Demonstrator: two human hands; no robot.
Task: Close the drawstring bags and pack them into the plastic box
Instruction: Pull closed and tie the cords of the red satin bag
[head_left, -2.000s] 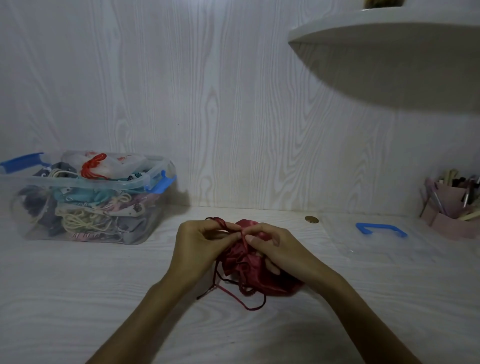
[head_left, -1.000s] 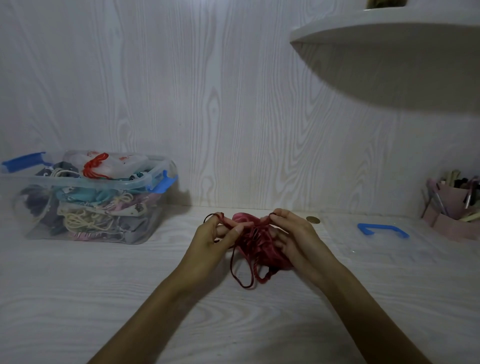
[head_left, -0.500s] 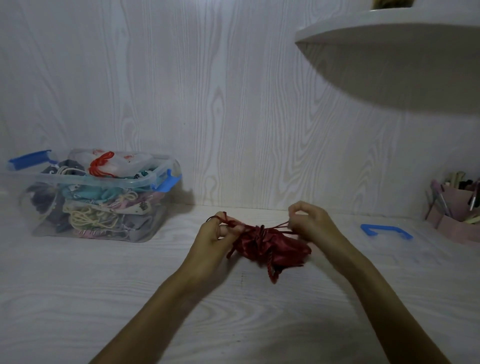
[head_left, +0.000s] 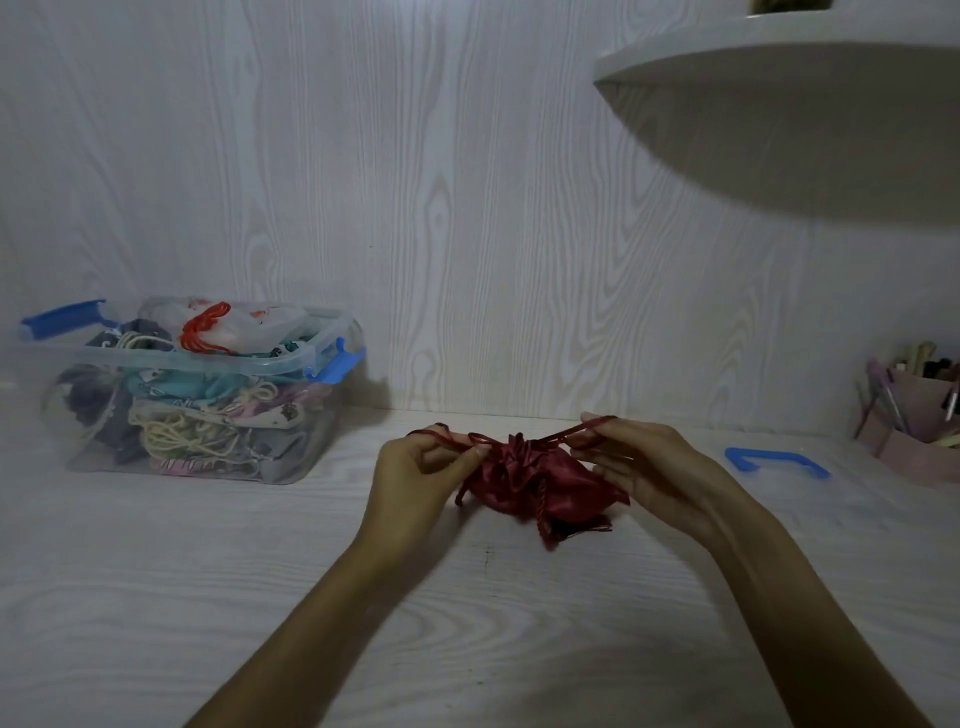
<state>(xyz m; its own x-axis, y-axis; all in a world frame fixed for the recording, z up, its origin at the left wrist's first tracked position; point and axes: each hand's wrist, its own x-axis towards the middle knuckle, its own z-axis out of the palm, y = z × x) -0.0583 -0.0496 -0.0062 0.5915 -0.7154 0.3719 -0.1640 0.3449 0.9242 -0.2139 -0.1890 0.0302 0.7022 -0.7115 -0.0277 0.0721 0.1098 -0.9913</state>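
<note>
A dark red satin drawstring bag (head_left: 535, 480) lies on the white desk between my hands, its mouth gathered tight. My left hand (head_left: 415, 478) pinches the left loop of the red cord. My right hand (head_left: 634, 462) grips the right loop, stretched taut from the bag's neck. A loose cord end hangs down in front of the bag. The clear plastic box (head_left: 322, 447) with blue latches stands at the left against the wall, filled with several closed bags.
The box's clear lid with a blue handle (head_left: 774, 460) lies flat on the desk to the right. A pink pen holder (head_left: 914, 415) stands at the far right. A white rounded shelf (head_left: 779, 67) juts out overhead at the upper right.
My hands moved apart, pulling the two cord loops sideways. The bag's open mouth has cinched shut and the bag has settled flatter on the desk.
</note>
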